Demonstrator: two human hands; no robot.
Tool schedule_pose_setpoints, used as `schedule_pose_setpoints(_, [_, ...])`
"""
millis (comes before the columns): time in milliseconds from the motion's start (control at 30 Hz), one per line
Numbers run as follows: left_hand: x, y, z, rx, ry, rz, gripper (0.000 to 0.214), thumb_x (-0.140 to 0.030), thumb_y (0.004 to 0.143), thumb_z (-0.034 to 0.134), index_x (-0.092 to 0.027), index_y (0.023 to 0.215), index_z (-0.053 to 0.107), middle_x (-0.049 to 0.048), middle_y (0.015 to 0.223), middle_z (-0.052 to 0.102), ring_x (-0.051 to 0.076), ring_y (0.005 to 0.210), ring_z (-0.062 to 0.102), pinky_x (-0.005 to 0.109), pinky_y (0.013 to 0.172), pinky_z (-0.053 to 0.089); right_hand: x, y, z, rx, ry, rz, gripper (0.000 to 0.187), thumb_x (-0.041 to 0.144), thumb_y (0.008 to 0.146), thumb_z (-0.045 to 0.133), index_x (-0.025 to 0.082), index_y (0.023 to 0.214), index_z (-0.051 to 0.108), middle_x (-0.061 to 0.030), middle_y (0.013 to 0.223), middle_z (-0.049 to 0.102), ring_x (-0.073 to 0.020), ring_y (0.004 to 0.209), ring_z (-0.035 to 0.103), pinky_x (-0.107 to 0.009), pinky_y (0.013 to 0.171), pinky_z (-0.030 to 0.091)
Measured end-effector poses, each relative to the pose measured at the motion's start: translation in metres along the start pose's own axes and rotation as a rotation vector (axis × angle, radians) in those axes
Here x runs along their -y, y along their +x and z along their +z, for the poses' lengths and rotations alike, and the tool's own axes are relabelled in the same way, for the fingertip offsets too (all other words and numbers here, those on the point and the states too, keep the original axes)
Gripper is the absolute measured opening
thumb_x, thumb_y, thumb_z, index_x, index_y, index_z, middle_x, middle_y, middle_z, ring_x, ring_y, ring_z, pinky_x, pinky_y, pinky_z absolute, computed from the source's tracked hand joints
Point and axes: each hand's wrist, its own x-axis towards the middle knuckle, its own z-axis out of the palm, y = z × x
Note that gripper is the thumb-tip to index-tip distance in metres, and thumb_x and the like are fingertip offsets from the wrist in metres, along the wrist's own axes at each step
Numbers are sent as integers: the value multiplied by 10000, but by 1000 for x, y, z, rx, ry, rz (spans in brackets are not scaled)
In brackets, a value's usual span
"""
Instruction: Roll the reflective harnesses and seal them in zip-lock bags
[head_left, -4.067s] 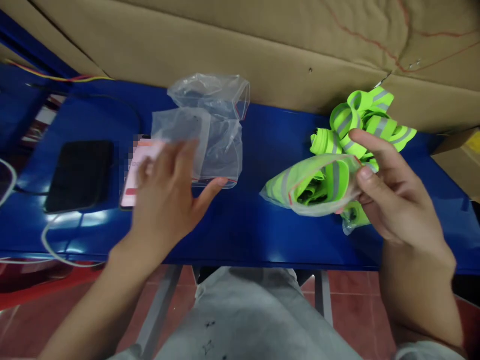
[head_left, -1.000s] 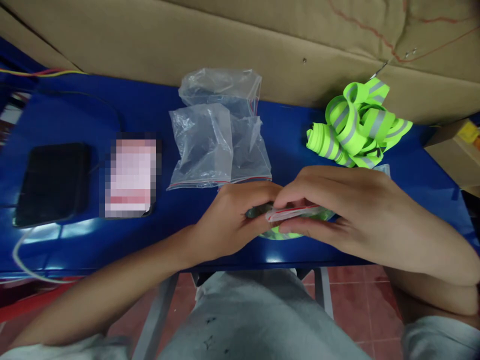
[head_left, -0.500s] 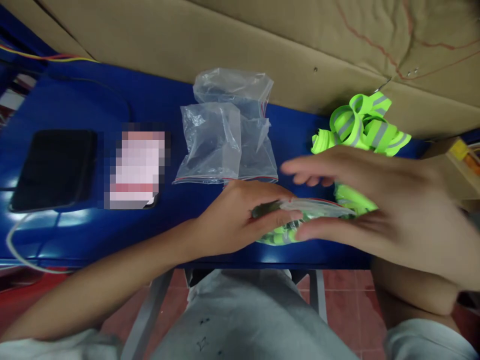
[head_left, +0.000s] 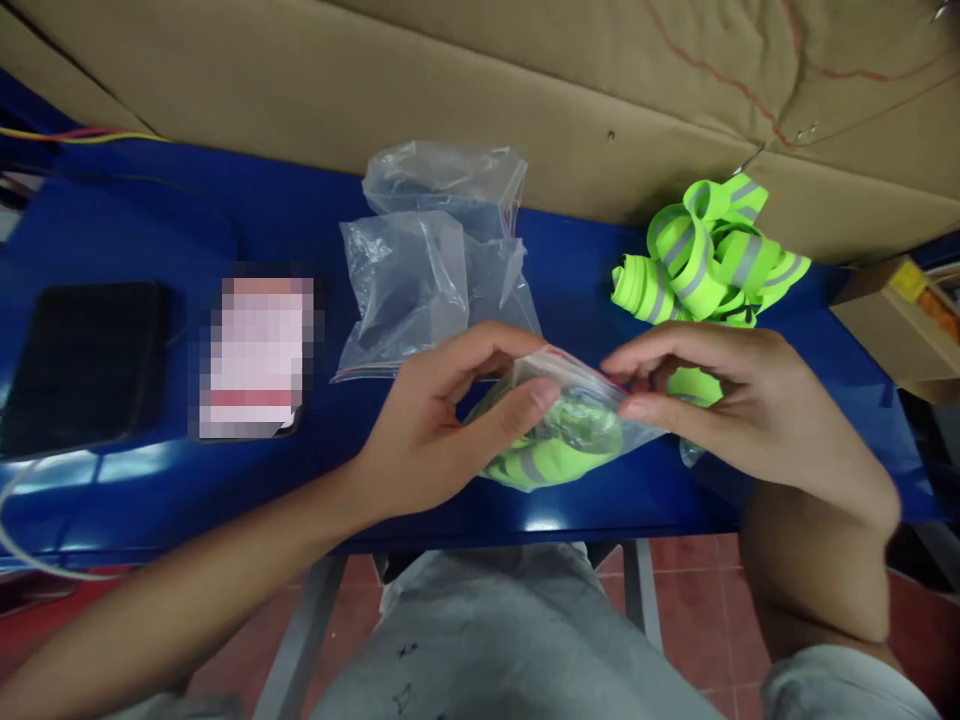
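- Head view: the left hand (head_left: 420, 430) pinches the left end of a clear zip bag (head_left: 562, 445) stuffed with neon-green reflective bands, thumb and fingers closed on the plastic.
- The right hand (head_left: 739, 410) pinches the bag's red-lined mouth from the right.
- The bag sits at the near edge of a blue table (head_left: 577, 280).
- Empty bags (head_left: 420, 280) lie behind it, and loose bands (head_left: 705, 255) are piled to the right.

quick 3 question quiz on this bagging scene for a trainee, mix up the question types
1. True or false: the left hand and right hand both pinch the filled zip bag.
2. Fill in: the loose neon straps lie to the ___ of the empty bags.
3. Which lies furthest left on the blue table? A empty bags, B black device, C loose neon straps.
Key: 1 true; 2 right; 3 B.
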Motion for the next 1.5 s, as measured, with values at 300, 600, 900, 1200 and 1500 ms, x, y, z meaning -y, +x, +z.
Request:
schedule_pose_setpoints(300, [-1, -1, 5, -164, -42, -6, 117, -262, 1000, 707, -254, 1103, 762, 10, 1032, 821, 147, 878, 791, 262, 808, 664, -20, -9, 36, -74, 157, 20, 145, 258, 894, 824, 222, 1015, 753, 18, 849, 744, -91, 689, 655, -213, 626, 537])
schedule_pose_setpoints(600, [-7, -3, 10, -217, 119, 30, 72, -278, 981, 731, -259, 1046, 754, 12, 979, 797, 164, 863, 770, 304, 767, 655, -5, -16, 38, -150, 72, -21, 124, 140, 880, 744, 230, 894, 660, 39, 766, 652, -87, 642, 581, -238, 604, 484])
schedule_pose_setpoints(900, [-15, 12, 19, -149, 36, 108, 33, -232, 980, 720, -248, 1006, 732, 2, 972, 790, 150, 865, 764, 289, 769, 642, -10, -17, 43, -114, 288, 16, 311, 204, 828, 876, 230, 1089, 708, 19, 926, 711, -111, 783, 650, -237, 691, 547])
schedule_pose_setpoints(1200, [-9, 14, 24, -61, 121, 158, 71, -231, 978, 713, -261, 1043, 719, 6, 957, 774, 159, 847, 736, 314, 751, 597, -5, -15, 53, -287, 92, -159, 86, 235, 954, 753, 218, 879, 715, -2, 778, 707, -110, 636, 604, -254, 577, 481])
schedule_pose_setpoints(1500, [-4, 21, 19, 11, 189, 237, 141, -161, 930, 760, -244, 1042, 738, 2, 961, 777, 140, 851, 718, 291, 736, 571, -9, -19, 52, -327, 6, -122, 58, 228, 931, 792, 229, 945, 735, 1, 847, 753, -116, 686, 649, -259, 646, 519])
